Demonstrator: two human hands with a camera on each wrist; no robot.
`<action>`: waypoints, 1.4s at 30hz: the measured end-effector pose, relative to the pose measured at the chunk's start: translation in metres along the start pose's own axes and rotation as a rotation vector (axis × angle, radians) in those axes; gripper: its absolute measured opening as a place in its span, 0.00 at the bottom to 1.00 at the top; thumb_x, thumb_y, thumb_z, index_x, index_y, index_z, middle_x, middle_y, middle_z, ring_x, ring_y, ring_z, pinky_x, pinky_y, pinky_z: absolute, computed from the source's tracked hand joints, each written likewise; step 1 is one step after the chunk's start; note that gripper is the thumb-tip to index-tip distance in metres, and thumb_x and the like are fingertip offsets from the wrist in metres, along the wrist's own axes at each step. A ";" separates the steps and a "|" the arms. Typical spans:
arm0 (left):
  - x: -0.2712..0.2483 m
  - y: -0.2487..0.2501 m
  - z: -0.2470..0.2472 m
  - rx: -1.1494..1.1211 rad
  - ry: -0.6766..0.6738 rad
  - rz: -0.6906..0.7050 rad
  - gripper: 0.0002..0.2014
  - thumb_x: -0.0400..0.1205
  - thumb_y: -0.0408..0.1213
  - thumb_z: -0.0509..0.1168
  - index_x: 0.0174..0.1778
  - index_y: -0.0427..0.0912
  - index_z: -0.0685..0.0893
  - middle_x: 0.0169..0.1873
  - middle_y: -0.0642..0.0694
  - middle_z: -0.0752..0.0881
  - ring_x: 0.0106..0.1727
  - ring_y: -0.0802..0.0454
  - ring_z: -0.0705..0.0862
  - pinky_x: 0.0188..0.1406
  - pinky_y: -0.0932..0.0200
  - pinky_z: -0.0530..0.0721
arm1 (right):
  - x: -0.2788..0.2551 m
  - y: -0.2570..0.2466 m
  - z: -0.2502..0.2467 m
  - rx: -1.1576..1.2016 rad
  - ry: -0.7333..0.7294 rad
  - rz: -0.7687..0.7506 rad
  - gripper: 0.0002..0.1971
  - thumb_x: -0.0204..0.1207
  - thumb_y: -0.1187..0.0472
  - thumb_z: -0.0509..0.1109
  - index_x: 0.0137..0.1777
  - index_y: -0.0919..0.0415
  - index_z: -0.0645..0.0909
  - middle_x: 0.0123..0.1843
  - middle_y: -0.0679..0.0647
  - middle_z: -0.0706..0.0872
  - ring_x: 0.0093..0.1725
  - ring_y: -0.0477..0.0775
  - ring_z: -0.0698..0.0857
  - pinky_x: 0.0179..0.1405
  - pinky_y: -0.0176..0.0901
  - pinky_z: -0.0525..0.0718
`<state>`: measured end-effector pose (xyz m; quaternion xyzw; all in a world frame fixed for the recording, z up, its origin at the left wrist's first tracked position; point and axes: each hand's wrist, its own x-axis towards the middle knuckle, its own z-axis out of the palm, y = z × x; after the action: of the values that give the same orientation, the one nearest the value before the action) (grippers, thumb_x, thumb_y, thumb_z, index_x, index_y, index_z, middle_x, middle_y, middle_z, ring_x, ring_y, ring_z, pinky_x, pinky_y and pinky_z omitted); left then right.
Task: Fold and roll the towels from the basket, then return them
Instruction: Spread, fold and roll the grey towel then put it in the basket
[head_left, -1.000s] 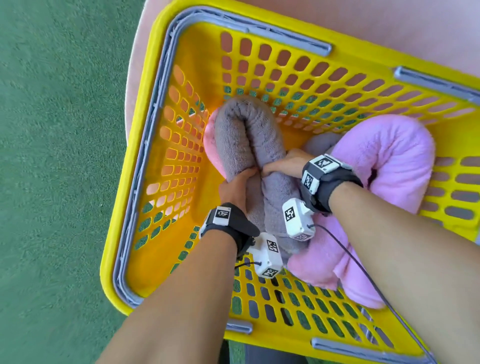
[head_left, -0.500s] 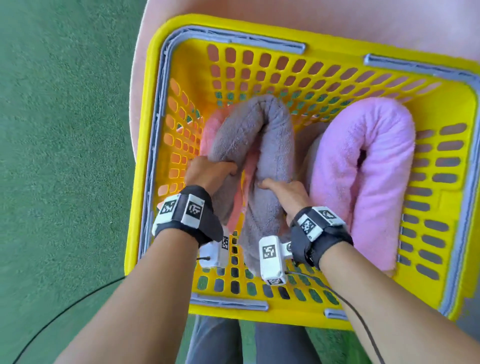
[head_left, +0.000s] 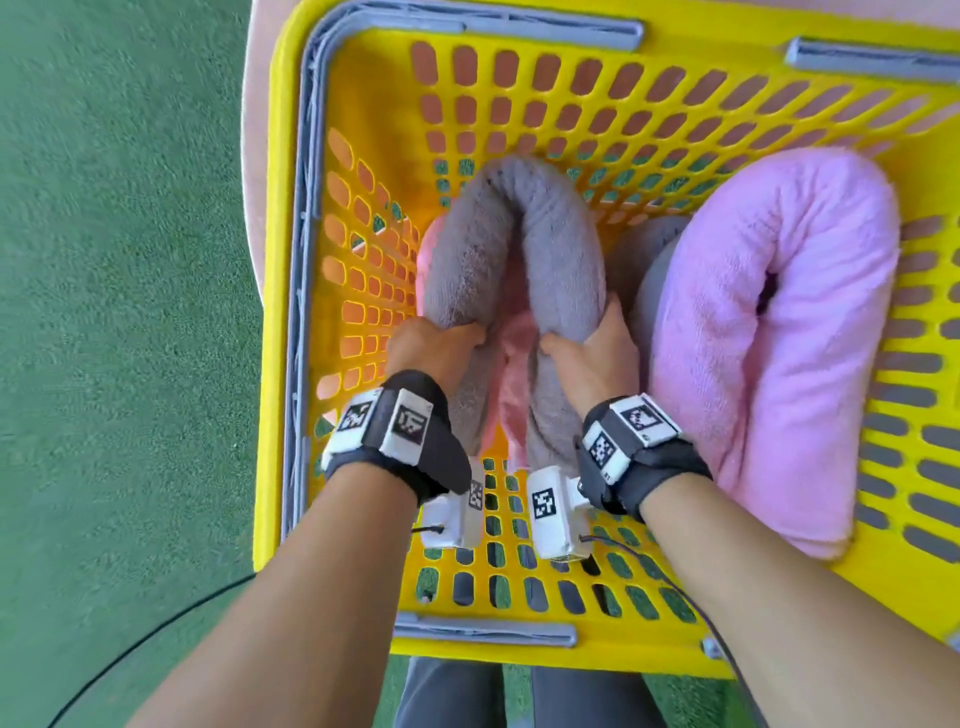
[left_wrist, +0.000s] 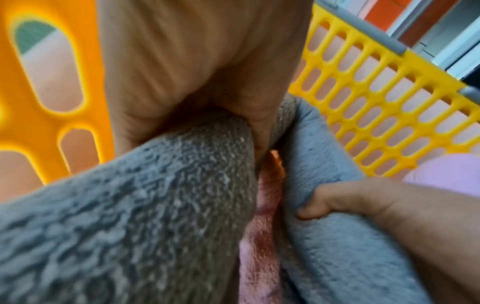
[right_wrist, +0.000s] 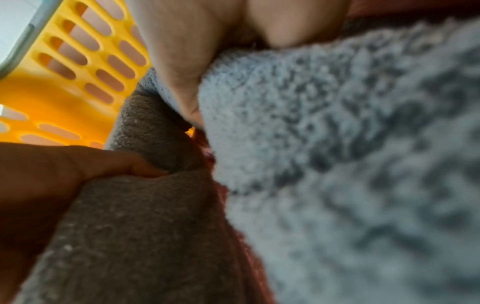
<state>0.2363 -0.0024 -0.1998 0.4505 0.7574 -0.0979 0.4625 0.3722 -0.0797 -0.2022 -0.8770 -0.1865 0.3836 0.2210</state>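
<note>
Towel roll held in basket

Grey towel roll, bent into an arch, sits inside the yellow basket. Left hand grips one leg, right hand the other. Pink towel roll lies just beside, to the right.

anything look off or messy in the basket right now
Nothing stands out. The grey towel and pink towel sit bent in the yellow basket; the left hand and right hand grip the grey one.
</note>
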 end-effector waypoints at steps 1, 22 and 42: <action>-0.001 -0.001 -0.003 -0.031 0.007 -0.032 0.26 0.72 0.49 0.73 0.60 0.33 0.81 0.53 0.40 0.85 0.51 0.41 0.83 0.41 0.55 0.77 | 0.001 -0.003 0.000 0.005 -0.043 -0.021 0.32 0.65 0.56 0.77 0.69 0.57 0.71 0.61 0.61 0.84 0.57 0.64 0.83 0.46 0.44 0.76; -0.016 0.015 0.021 0.060 0.401 0.411 0.25 0.73 0.36 0.64 0.66 0.32 0.72 0.59 0.35 0.75 0.61 0.37 0.72 0.59 0.50 0.64 | 0.024 0.009 0.021 0.207 -0.161 0.161 0.51 0.48 0.40 0.84 0.70 0.59 0.70 0.63 0.56 0.83 0.60 0.57 0.83 0.62 0.48 0.80; 0.036 0.026 0.082 -0.394 -0.388 -0.095 0.23 0.86 0.41 0.52 0.74 0.32 0.73 0.71 0.35 0.77 0.70 0.37 0.78 0.68 0.43 0.78 | 0.047 0.013 0.004 0.151 -0.364 0.235 0.36 0.82 0.33 0.49 0.83 0.55 0.60 0.82 0.56 0.65 0.80 0.59 0.64 0.78 0.45 0.56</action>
<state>0.3005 -0.0122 -0.2664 0.2887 0.6792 -0.0545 0.6725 0.4012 -0.0666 -0.2395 -0.7901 -0.0908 0.5713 0.2026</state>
